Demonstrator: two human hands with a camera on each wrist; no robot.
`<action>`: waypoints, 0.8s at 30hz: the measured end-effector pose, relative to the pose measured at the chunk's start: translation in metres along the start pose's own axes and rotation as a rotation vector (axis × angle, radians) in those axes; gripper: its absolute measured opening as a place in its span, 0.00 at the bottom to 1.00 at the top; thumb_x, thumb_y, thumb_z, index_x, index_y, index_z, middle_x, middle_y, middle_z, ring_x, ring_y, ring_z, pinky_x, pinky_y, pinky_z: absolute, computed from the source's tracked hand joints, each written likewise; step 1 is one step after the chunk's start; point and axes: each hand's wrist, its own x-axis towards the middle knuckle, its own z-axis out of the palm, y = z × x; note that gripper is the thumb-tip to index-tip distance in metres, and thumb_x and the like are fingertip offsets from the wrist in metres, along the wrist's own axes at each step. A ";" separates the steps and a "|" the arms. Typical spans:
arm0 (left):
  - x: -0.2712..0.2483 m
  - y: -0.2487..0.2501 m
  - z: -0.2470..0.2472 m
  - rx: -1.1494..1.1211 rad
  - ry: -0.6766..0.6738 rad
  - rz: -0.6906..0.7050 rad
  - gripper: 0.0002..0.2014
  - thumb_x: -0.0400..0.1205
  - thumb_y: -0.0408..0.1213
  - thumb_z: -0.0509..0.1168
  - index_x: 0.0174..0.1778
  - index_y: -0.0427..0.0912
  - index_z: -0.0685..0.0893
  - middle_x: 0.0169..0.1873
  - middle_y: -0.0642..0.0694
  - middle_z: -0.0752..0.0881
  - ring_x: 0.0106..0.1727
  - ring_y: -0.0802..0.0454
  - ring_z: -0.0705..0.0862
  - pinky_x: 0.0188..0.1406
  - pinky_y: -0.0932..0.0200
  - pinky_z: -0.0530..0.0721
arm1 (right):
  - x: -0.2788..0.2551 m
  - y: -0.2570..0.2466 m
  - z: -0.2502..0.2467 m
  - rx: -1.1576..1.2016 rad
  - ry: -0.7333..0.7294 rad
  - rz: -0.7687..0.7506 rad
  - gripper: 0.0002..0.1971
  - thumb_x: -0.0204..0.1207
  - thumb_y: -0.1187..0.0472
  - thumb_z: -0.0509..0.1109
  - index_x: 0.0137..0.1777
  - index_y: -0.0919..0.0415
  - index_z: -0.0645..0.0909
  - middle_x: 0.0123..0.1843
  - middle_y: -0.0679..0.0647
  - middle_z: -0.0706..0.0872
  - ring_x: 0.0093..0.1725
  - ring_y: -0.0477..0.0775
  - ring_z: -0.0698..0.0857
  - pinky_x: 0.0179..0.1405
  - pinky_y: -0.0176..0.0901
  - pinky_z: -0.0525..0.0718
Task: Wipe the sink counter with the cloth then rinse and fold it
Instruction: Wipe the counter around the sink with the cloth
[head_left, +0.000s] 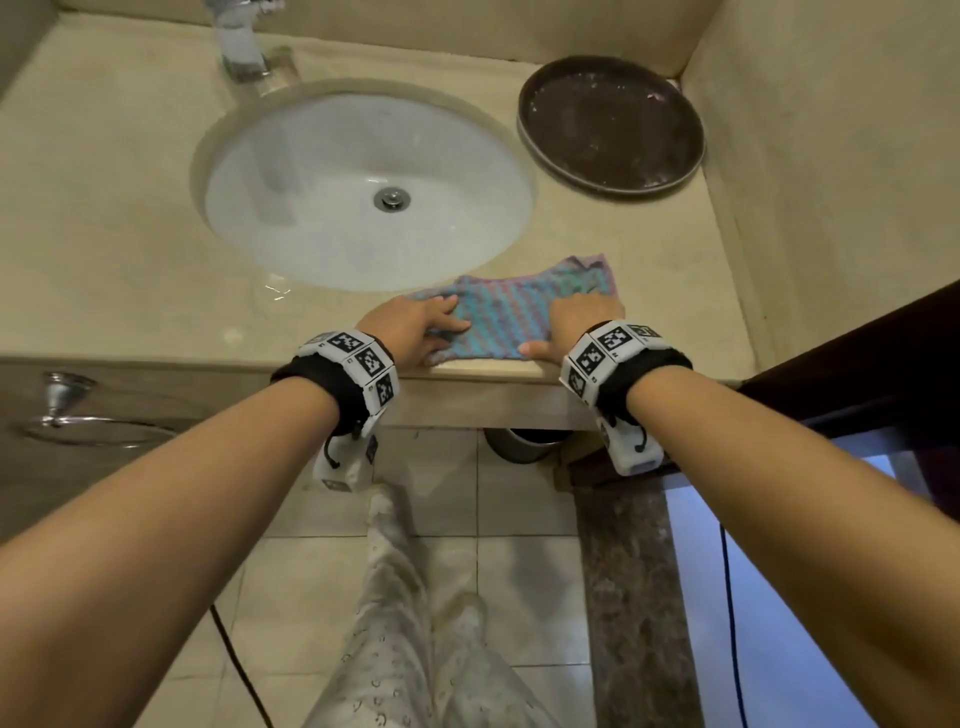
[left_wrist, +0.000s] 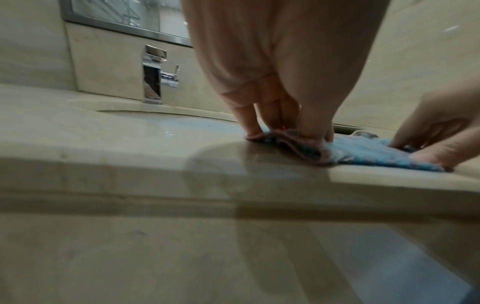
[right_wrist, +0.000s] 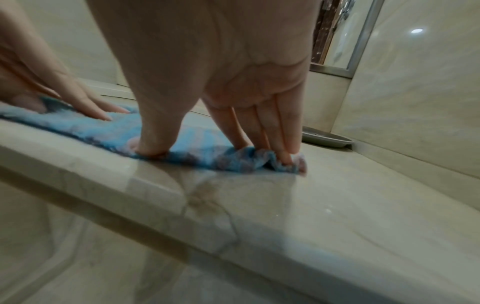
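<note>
A blue and purple patterned cloth (head_left: 511, 312) lies spread on the beige counter (head_left: 104, 234), by the front edge just right of the sink's near rim. My left hand (head_left: 447, 325) presses on its left end with straight fingers; in the left wrist view the fingers (left_wrist: 249, 123) and thumb stand on a folded-up edge of the cloth (left_wrist: 363, 150). My right hand (head_left: 563, 325) presses on the right end. Its fingers (right_wrist: 283, 144) bear on the bunched edge of the cloth (right_wrist: 202, 144), and the thumb is spread toward the counter's front edge.
The white oval sink (head_left: 291, 156) sits behind the cloth, with a chrome faucet (head_left: 239, 41) at the back. A round brown tray (head_left: 610, 124) stands at the back right corner. Water glistens on the counter (head_left: 275, 288). Walls close the right and back sides.
</note>
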 end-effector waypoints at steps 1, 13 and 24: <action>0.001 -0.006 -0.003 -0.026 0.014 -0.011 0.20 0.82 0.30 0.61 0.71 0.41 0.77 0.79 0.43 0.65 0.80 0.52 0.66 0.72 0.72 0.62 | 0.003 -0.005 -0.003 0.006 0.002 -0.003 0.28 0.73 0.32 0.62 0.28 0.57 0.70 0.26 0.52 0.74 0.26 0.51 0.74 0.29 0.41 0.71; 0.059 -0.059 -0.067 -0.119 -0.130 -0.162 0.13 0.80 0.32 0.65 0.59 0.44 0.87 0.56 0.42 0.89 0.59 0.47 0.85 0.58 0.62 0.77 | 0.078 -0.036 -0.079 0.016 0.025 -0.042 0.23 0.74 0.42 0.70 0.58 0.60 0.80 0.55 0.56 0.85 0.59 0.57 0.83 0.55 0.45 0.76; 0.130 -0.109 -0.145 -0.058 -0.037 -0.114 0.16 0.80 0.28 0.62 0.59 0.46 0.87 0.60 0.42 0.85 0.62 0.44 0.82 0.58 0.58 0.76 | 0.163 -0.038 -0.106 0.133 -0.108 -0.005 0.09 0.74 0.68 0.68 0.52 0.67 0.86 0.49 0.62 0.89 0.48 0.63 0.88 0.41 0.43 0.80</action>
